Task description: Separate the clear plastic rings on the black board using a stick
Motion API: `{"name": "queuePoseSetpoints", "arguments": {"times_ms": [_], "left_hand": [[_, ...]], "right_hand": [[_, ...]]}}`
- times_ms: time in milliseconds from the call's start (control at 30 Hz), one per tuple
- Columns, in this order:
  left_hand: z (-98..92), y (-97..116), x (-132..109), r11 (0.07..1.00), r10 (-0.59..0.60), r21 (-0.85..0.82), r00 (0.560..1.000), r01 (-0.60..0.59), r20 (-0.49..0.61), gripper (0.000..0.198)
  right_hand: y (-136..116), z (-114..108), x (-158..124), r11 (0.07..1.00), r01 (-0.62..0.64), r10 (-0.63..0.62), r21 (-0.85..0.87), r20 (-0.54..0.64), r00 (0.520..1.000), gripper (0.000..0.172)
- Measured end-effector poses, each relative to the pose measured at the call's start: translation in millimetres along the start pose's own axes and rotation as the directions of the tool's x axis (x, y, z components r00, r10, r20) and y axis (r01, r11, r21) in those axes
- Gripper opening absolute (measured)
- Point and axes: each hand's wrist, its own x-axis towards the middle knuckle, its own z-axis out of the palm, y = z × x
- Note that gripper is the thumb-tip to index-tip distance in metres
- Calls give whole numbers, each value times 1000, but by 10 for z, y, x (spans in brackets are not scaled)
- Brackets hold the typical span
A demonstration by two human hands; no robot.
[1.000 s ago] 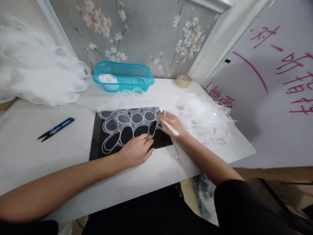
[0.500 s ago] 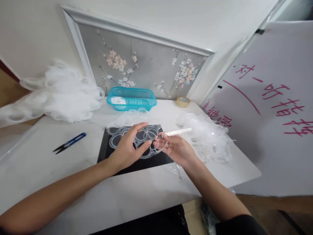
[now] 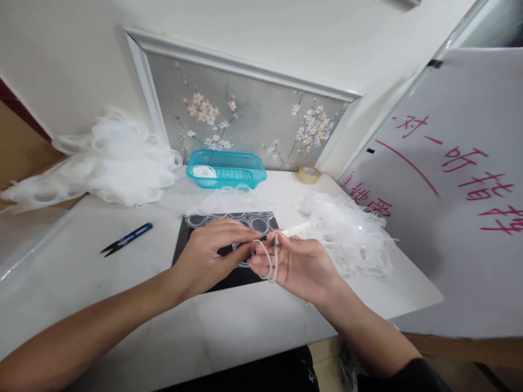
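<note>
Thin white plastic rings (image 3: 270, 267) hang between my two hands above a black mat. My left hand (image 3: 214, 250) reaches in from the left, its thumb and fingertips closed on a ring's edge. Palm up, my right hand (image 3: 304, 264) holds the rings between thumb and fingers. A slim white-handled tool (image 3: 300, 228) also rests in that hand, pointing off to the right; its working end is hidden by the fingers. Under my hands, the black mat (image 3: 182, 245) carries a clear sheet of ring shapes (image 3: 259, 223), partly covered by the left hand.
Blue thread snips (image 3: 127, 239) lie at left. A turquoise basket (image 3: 257, 177) holding white rings (image 3: 204, 172) stands at the back, near a tape roll (image 3: 309, 174). Piles of translucent ring scrap (image 3: 126, 169) and clear trimmings (image 3: 351, 234) flank the table. A whiteboard (image 3: 429, 261) rises at right.
My left hand has moved right and closed from an open pose onto the ring's edge. My right hand has turned slightly, with the rings hanging lower. The camera view has shifted a little.
</note>
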Motion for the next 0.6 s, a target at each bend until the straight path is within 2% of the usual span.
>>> {"name": "queuePoseSetpoints", "arguments": {"times_ms": [100,233,433,533,600], "left_hand": [[2,7,3,991,-128,-21,987,130,94,16],[2,6,-5,954,-287,-22,930,300,231,18],[40,-79,4,886,-339,-141,824,442,453,35],[92,-143,12,832,-341,-218,780,510,524,22],[115,-181,18,812,-362,-236,777,534,514,17]], "right_hand": [[12,-1,16,998,-33,28,61,70,997,12],[48,11,50,995,-58,48,82,126,991,10],[108,-18,97,996,-18,9,83,108,994,10],[124,-78,123,997,17,-20,72,41,999,12],[126,-123,138,998,70,-70,9,-8,998,12]]}}
